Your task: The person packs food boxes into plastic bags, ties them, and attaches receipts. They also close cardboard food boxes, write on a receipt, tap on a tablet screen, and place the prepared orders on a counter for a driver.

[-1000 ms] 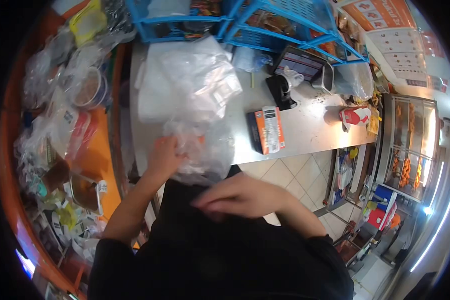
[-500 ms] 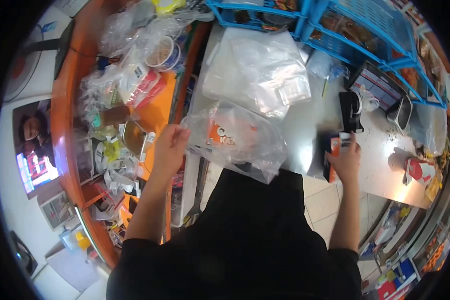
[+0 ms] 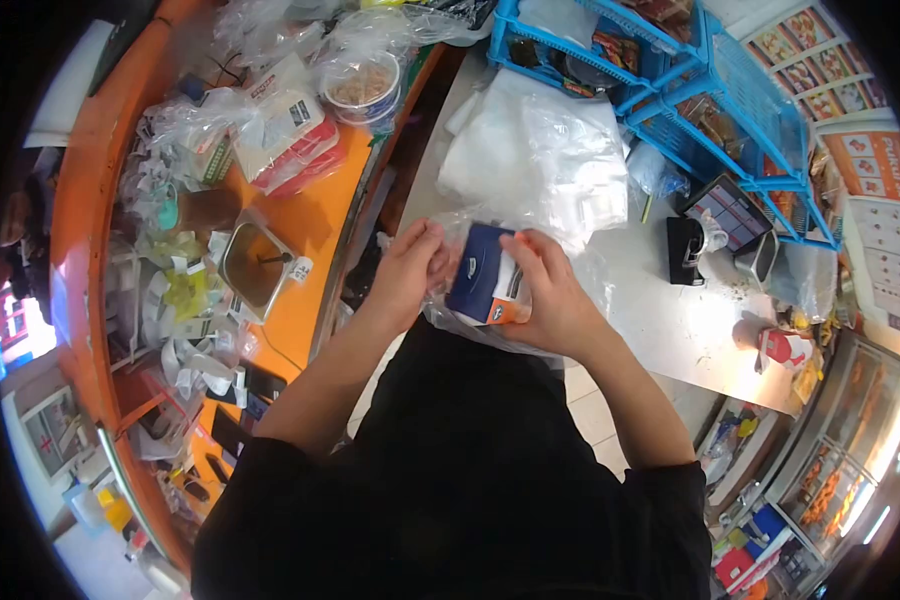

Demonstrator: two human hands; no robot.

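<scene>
My right hand (image 3: 562, 305) is closed around a small dark blue, white and orange box (image 3: 478, 272), thumb and fingers along its right side. Just left of the box, my left hand (image 3: 402, 272) pinches the edge of a clear plastic bag (image 3: 592, 285). The bag spreads behind and below the box, over the front of the metal counter near my body. Most of the bag is hidden by the box and my hands. Beyond it lies a stack of clear plastic bags (image 3: 520, 145).
Blue plastic racks (image 3: 660, 95) stand at the back, with a screen (image 3: 727, 212) and a metal container (image 3: 758, 257) to their right. On the orange shelf (image 3: 315, 235) at left are a metal tray (image 3: 255, 265), a tub (image 3: 362, 90) and crumpled plastic.
My right hand has brought the box from the right side of the counter to the bag. My left hand has moved right with the bag edge. The view has shifted too.
</scene>
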